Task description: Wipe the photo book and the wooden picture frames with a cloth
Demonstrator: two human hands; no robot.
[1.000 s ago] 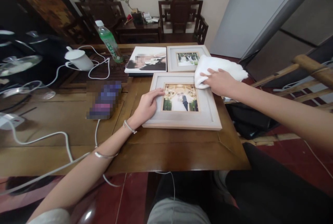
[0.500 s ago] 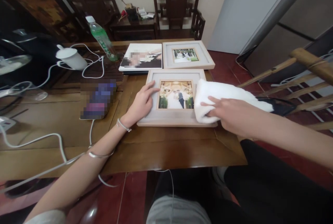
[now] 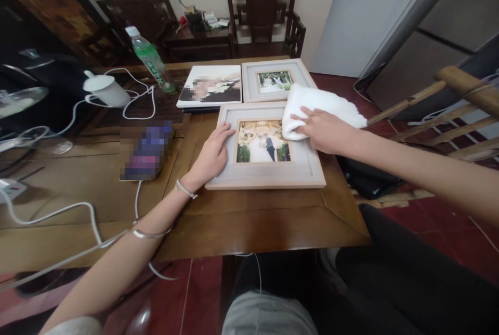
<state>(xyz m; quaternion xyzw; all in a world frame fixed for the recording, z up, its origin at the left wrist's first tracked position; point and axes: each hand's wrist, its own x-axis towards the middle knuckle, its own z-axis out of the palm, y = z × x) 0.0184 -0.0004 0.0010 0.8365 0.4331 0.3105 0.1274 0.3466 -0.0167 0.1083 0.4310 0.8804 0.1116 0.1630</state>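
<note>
A light wooden picture frame with a wedding photo lies flat near the front of the table. My left hand rests on its left edge, fingers stretched out over the border. With my right hand I hold a folded white towel against the frame's upper right corner. The towel also covers the near right part of a second picture frame behind. Left of that one lies a white-edged photo panel, stacked on something dark.
On the wooden table at left are a phone with a cable, a white lidded cup, a green-labelled bottle and white cords. A wooden chair stands at right. Dark carved chairs are at the back.
My right hand has moved the towel away from me along the frame's right side, from the lower right to the upper right corner. My left hand has barely moved.
</note>
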